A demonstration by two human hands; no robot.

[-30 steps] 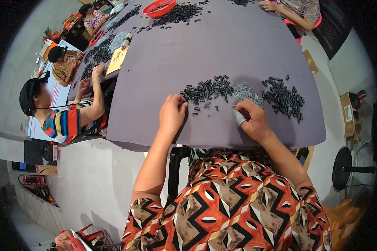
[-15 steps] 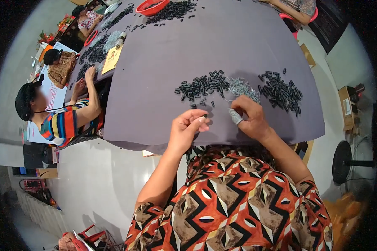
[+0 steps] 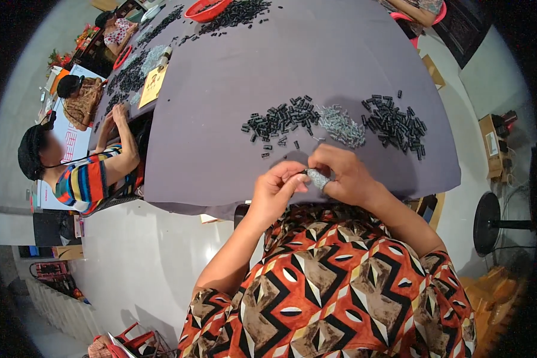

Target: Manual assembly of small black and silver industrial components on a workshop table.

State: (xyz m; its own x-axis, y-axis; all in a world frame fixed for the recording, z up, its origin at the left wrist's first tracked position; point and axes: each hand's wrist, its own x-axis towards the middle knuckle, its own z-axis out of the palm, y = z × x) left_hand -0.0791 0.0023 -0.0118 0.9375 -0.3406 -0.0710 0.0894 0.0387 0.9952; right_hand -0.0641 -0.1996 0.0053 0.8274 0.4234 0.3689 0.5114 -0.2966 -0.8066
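Observation:
My left hand (image 3: 277, 190) pinches a small black cylindrical piece (image 3: 303, 172) between thumb and fingertips, just over the table's near edge. Right against it, my right hand (image 3: 345, 176) is closed, with grey wrapping (image 3: 318, 179) around one finger. Whatever its fingertips hold is hidden or too small to name. Beyond the hands lies a heap of small silvery metal pieces (image 3: 342, 126). A heap of black cylindrical pieces (image 3: 283, 119) spreads to its left, and a second black heap (image 3: 395, 126) to its right.
A grey cloth covers the table (image 3: 221, 131). At the far end stands a red bowl (image 3: 207, 13) beside more black pieces (image 3: 235, 19). A yellow card (image 3: 153, 85) lies at the left edge, where a person in a striped shirt (image 3: 98, 179) sits working. Others sit farther off.
My right hand has moved left from beside the silvery heap to meet my left hand. The left hand has shifted slightly right and down, still pinching the black piece.

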